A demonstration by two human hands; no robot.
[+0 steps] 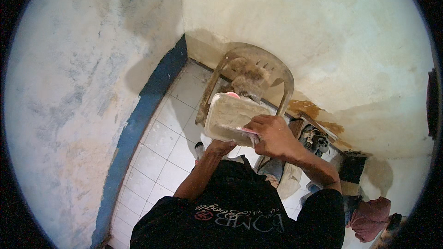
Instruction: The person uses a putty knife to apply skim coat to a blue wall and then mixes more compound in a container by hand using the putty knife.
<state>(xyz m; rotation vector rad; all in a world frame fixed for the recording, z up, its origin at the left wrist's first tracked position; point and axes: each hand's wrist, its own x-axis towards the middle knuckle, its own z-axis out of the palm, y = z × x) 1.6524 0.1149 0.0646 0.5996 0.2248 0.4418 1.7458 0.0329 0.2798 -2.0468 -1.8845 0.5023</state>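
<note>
My left hand [224,146] supports a shallow rectangular tub [208,124] from below at its near edge; most of its fingers are hidden under the tub. Greyish-beige paste [233,110] coats the inside. Over the tub's right side, my right hand [273,134] is closed on a flat scraper [249,131] with a pinkish edge, which lies along the near rim. Much of the scraper is covered by my fingers. A small pink-red piece [232,95] shows at the far rim; I cannot make out what it is.
Beyond the tub stands a dusty plastic armchair [260,50] with a shaggy brown heap [249,79] on it. Patchy walls meet in the corner, the left one with a blue band [154,80] above white floor tiles [168,143]. Clutter [315,140] and reddish cloth [370,219] are at right.
</note>
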